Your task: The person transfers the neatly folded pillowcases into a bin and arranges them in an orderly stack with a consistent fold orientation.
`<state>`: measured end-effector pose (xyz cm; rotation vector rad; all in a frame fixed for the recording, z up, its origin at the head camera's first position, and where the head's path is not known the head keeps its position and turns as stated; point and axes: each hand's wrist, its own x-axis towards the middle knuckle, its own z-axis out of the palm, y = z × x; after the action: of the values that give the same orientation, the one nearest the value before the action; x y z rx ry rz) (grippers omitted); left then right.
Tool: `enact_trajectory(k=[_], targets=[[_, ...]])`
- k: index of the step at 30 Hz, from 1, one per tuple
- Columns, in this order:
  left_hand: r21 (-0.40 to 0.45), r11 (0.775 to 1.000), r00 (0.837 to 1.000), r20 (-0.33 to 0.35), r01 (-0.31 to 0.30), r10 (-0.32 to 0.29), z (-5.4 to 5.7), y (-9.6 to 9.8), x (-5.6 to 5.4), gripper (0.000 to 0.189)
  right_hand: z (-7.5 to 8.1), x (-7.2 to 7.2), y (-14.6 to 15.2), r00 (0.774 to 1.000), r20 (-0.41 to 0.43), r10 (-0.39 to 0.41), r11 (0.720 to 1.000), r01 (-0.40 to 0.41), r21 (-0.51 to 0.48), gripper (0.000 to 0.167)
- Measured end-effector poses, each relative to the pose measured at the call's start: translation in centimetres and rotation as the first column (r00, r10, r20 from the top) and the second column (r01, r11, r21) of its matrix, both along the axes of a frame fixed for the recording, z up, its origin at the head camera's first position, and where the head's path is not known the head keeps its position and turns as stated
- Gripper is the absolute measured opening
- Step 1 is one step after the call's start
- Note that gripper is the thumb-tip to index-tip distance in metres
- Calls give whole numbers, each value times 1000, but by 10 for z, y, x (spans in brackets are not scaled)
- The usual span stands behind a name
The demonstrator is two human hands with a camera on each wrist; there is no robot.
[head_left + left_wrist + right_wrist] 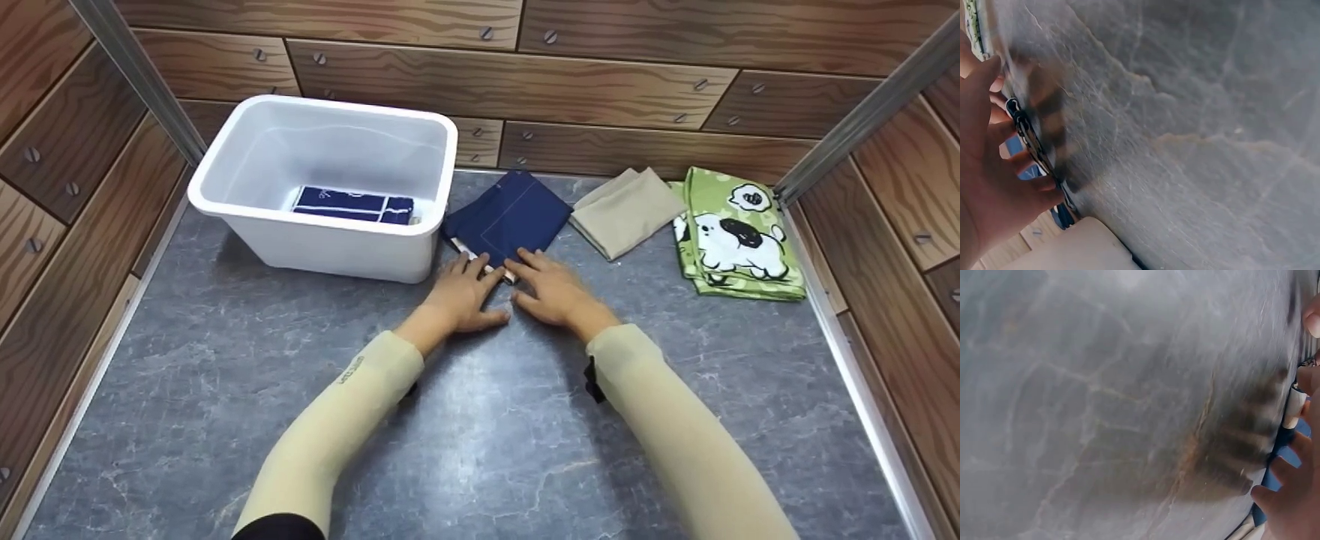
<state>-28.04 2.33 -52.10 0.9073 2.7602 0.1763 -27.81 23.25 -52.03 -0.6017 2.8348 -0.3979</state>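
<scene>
A folded navy cloth (517, 214) lies on the grey marbled surface, set at a slant, with a pale patterned edge along its near left side. At that near edge is my left hand (460, 296), its fingers spread and the thumb pointing right. My right hand (556, 291) is at the near right edge, fingers extended forward and thumb towards the left hand. In the left wrist view the fingertips meet the layered edge of the navy cloth (1033, 138). The right wrist view shows the fingers beside the blue cloth (1288, 455). Neither hand grips anything visible.
Left of the hands stands a white plastic bin (337, 247) with a folded navy cloth with white lines (352, 206) inside. A folded beige cloth (630, 210) and a green cloth with a dog print (742, 240) lie to the right. Wood-patterned walls (600, 90) enclose the surface.
</scene>
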Motion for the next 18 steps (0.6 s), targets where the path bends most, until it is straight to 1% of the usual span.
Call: enact_trajectory(k=[4, 8, 15, 18], targets=[[-8, 1000, 1000, 11, 4, -4, 2, -2, 5, 87, 1, 6, -2, 1000, 11, -7, 1000, 7, 10, 62], [6, 1000, 1000, 21, 11, -11, 2, -4, 10, 87, 1, 14, -4, 1000, 9, -16, 1000, 16, 26, 62], [35, 999, 999, 39, 27, -29, 1, -12, 23, 87, -1, 33, -10, 1000, -20, -6, 999, 7, 35, 64], [58, 998, 999, 39, 31, -33, 1, -13, 28, 86, -1, 42, -12, 999, -33, -14, 999, 16, 38, 64]])
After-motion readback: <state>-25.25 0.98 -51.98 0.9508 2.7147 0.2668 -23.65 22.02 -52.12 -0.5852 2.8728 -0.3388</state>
